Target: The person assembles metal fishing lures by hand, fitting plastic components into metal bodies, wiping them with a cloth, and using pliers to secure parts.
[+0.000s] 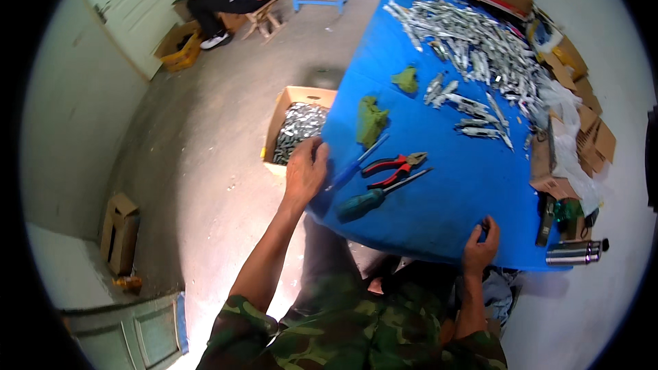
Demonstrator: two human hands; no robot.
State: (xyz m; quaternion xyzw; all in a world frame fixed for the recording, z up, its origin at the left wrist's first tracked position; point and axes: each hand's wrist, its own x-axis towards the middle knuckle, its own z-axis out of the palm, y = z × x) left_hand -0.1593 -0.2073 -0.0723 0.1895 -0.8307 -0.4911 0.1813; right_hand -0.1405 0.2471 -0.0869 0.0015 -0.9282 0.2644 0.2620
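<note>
On the blue table (pixel 449 195) lie pliers (pixel 406 163) and a blue screwdriver (pixel 347 174); my left hand (pixel 306 170) curls at its left edge, my right hand (pixel 481 247) at its near edge, grips uncertain: I cannot tell.

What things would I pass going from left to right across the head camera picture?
Tall brown cardboard box → yellow plastic crate → open tan cardboard box of small silvery pieces → red-and-black-handled metal pliers → shiny silver cylindrical flask.

Blue-covered table (pixel 452 195), pliers (pixel 404 161), screwdrivers (pixel 363 204), silvery pieces (pixel 480 48)
</note>
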